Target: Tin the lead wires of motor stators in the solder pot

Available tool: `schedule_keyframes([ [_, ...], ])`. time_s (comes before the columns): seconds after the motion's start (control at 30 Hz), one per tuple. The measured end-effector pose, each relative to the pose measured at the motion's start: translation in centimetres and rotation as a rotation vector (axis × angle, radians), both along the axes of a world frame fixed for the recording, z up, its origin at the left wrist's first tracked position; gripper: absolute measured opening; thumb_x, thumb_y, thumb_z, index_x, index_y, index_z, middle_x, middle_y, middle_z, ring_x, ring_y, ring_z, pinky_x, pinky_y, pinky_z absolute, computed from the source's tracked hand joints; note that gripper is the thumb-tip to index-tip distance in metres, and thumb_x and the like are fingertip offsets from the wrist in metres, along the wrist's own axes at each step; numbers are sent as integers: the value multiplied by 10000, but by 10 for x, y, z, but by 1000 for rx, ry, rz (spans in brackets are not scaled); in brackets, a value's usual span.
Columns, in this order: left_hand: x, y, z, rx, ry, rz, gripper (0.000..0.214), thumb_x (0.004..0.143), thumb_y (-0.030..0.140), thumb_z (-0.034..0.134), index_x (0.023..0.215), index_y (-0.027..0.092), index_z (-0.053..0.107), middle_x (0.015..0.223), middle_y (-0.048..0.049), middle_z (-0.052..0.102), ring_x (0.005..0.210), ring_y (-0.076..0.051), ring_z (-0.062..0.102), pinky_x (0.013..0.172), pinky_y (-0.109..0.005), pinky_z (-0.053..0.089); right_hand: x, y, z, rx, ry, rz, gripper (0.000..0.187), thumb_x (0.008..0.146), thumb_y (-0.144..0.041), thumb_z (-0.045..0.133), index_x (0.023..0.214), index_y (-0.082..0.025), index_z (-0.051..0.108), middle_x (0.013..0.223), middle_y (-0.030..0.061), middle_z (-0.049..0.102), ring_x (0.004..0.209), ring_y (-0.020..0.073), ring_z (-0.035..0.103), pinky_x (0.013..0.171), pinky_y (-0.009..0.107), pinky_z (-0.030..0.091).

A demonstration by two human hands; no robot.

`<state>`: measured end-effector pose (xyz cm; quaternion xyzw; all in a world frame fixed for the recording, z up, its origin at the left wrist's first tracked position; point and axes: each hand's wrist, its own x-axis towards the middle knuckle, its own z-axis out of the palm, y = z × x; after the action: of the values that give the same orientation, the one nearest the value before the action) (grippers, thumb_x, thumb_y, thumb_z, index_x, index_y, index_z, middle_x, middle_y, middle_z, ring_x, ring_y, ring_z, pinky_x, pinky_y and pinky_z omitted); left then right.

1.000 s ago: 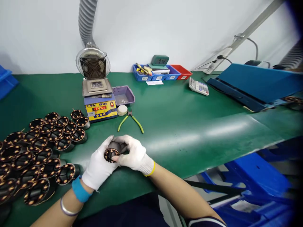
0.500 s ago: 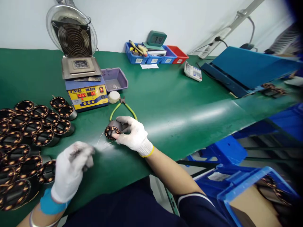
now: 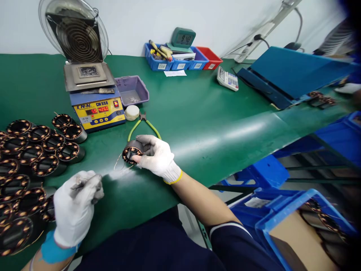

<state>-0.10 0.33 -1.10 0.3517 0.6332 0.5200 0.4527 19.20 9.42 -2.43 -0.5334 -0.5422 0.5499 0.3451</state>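
My right hand (image 3: pixel 155 156), in a white glove with a yellow edge, grips a copper-wound motor stator (image 3: pixel 130 150) by its dark ring. Its thumb is at the opening, and thin loose wires trail from the stator's left side over the green bench. To the left, my left hand (image 3: pixel 77 205), white-gloved with a blue cuff, is closed with the fingers curled in. Whatever is between those fingers, if anything, is hidden. Just behind the held stator lie green-handled cutting pliers (image 3: pixel 153 130) with spread handles. Several similar stators (image 3: pixel 46 165) stand close together beside my left hand.
Behind the stators is a yellow-and-blue solder pot (image 3: pixel 98 113) with a fan (image 3: pixel 80 37) above it. A purple tray (image 3: pixel 145 96) and round white lid (image 3: pixel 132 112) adjoin it. Small bins (image 3: pixel 160 64), a calculator (image 3: pixel 228 79) and a blue stand (image 3: pixel 293 81) stand farther back.
My left hand has drawn slightly left and toward me, away from the stator, and its fingers look more curled. My right hand keeps its grip. The whole view has shifted a little.
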Motion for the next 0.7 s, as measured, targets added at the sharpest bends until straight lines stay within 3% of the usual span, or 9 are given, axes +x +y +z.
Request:
schedule_keyframes([
  [0.07, 2, 2, -3, -23, -123, -22, 353, 781, 493, 677, 689, 185, 533, 630, 12, 514, 516, -114, 463, 414, -222, 333, 0, 6, 3, 1, 42, -2, 708, 559, -437, 804, 1186, -186, 590, 963, 66, 697, 722, 182, 685, 652, 326, 608],
  [0.17, 10, 2, -9, -55, -168, -173, 362, 826, 531, 616, 870, 172, 595, 730, -24, 612, 572, -133, 533, 470, -234, 412, -6, 32, 21, 129, -52, -11, 673, 585, -434, 789, 1173, -171, 594, 1025, 82, 693, 828, 212, 693, 726, 350, 604],
  [0.27, 17, 0, -12, -113, -182, -305, 462, 801, 583, 622, 951, 147, 599, 819, -69, 646, 628, -148, 573, 523, -251, 456, -22, 84, 54, 409, -323, -33, 606, 647, -400, 748, 1170, -134, 597, 1090, 97, 673, 979, 240, 662, 877, 397, 559],
  [0.4, 18, 1, -9, -166, -234, -313, 605, 724, 664, 657, 992, 127, 588, 864, -99, 649, 648, -154, 573, 534, -258, 455, -64, 170, 99, 759, -766, 15, 573, 757, -409, 635, 1231, -102, 544, 1180, 112, 609, 1130, 293, 579, 996, 504, 462],
  [0.53, 9, 3, -7, -110, -284, -292, 572, 779, 629, 632, 1058, 134, 563, 890, -91, 647, 668, -151, 581, 565, -264, 462, -112, 233, 118, 795, -1026, 86, 508, 804, -391, 562, 1228, -114, 529, 1172, 116, 582, 1151, 318, 552, 992, 524, 447],
  [0.7, -1, 3, -4, -60, -367, -262, 571, 803, 640, 602, 1082, 145, 554, 882, -79, 641, 677, -153, 582, 582, -269, 468, -148, 261, 112, 777, -1082, 118, 388, 766, -376, 593, 1094, -168, 600, 1091, 95, 620, 1033, 279, 613, 879, 443, 514],
])
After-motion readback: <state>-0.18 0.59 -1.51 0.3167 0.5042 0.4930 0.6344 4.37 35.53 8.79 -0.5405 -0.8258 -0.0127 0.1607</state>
